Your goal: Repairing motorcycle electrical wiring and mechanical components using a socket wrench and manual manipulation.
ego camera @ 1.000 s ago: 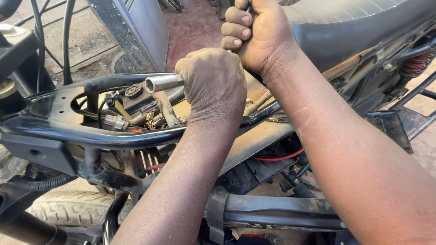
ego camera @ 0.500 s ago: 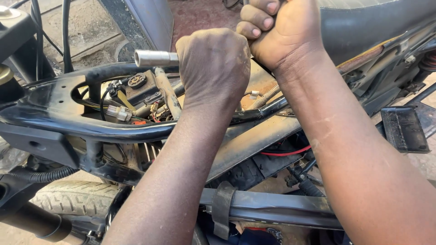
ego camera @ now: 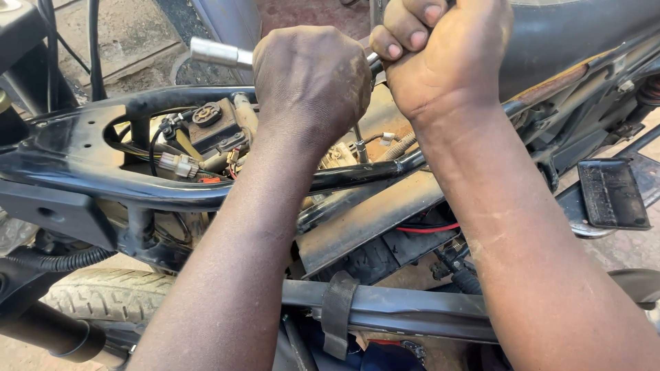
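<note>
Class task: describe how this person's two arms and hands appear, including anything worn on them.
Both forearms are bare: no sleeves, gloves, watch or rings show. The left hand and right hand carry dusty, greasy smudges over knuckles and fingers. The fingernails that show on the right hand are short. Fine hair shows on the forearms.

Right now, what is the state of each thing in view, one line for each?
Left hand: fist shut on the metal bar tool.
Right hand: fist shut on the same tool.
Metal bar tool: held level, one end free.
Motorcycle frame: uncovered, wiring exposed.
Footrest: folded out.
Rear tyre: under the frame.
</note>
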